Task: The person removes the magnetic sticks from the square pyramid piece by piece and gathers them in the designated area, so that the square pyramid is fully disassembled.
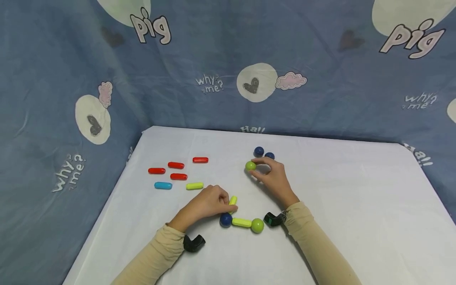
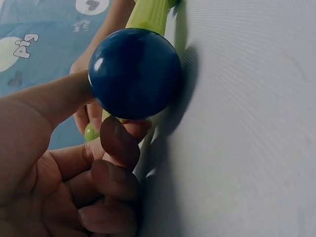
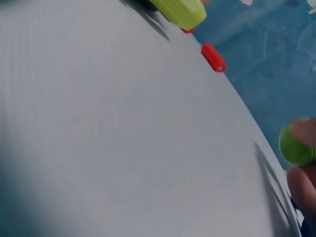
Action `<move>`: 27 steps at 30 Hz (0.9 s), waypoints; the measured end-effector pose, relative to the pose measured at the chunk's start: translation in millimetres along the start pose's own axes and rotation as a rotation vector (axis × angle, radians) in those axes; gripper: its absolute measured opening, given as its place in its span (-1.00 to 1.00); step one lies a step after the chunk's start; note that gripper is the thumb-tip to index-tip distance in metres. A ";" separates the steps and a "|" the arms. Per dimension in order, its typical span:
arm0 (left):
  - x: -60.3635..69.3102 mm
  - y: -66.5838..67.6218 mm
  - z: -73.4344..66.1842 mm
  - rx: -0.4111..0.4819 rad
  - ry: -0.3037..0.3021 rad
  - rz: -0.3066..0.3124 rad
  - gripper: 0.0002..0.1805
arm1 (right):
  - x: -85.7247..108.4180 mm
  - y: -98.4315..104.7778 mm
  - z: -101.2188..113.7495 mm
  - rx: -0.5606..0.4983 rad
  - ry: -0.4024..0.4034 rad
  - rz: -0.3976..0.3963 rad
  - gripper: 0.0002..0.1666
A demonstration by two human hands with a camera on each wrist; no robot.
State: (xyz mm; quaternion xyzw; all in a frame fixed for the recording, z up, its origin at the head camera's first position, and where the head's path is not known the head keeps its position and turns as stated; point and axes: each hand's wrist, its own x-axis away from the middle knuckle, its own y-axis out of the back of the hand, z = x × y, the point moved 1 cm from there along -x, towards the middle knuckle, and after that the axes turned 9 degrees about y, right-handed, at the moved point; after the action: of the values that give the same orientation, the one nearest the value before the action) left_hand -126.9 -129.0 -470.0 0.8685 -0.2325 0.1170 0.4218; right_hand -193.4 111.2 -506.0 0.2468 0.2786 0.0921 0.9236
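My right hand (image 1: 274,179) pinches a light green ball (image 1: 250,166) between thumb and fingers, off the table; the same ball (image 2: 91,132) is small in the left wrist view. My left hand (image 1: 209,201) pinches a yellow-green rod (image 1: 233,200) that stands out from a dark blue ball (image 1: 226,220). From that ball a second yellow-green rod (image 1: 242,222) runs right to another light green ball (image 1: 257,225). Seen close in the left wrist view, the blue ball (image 2: 134,73) hides much of the pinched rod.
Several red rods (image 1: 179,176), a light blue rod (image 1: 163,185) and a loose yellow-green rod (image 1: 194,186) lie at the left of the white table (image 1: 356,198). Two dark blue balls (image 1: 259,151) sit beyond my right hand. A patterned blue cloth (image 1: 213,107) hangs behind.
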 end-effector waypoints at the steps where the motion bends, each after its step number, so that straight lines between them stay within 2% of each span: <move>1: -0.2 -0.2 0.6 0.001 0.002 -0.003 -0.59 | 0.0 1.1 -1.0 0.032 0.021 0.006 -0.55; 7: -2.9 -2.1 1.0 -0.002 -0.021 -0.019 -0.59 | 3.2 9.1 -7.9 0.145 0.055 -0.006 -0.58; 13: -0.3 -2.8 3.2 -0.010 0.002 -0.031 -0.59 | 2.9 8.9 -10.3 0.126 0.049 -0.022 -0.58; 18: -0.7 -2.8 3.6 -0.007 -0.005 -0.035 -0.59 | 3.6 8.2 -10.2 0.136 0.065 -0.038 -0.59; 27: -0.3 -2.5 3.1 0.007 -0.012 -0.029 -0.59 | 4.2 8.6 -10.4 0.168 0.024 -0.060 -0.59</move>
State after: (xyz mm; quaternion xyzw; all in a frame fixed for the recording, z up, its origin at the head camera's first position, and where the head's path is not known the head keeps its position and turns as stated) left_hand -125.8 -130.0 -473.7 0.8740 -0.2220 0.1066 0.4189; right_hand -196.0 124.0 -511.1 0.3139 0.3036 0.0436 0.8986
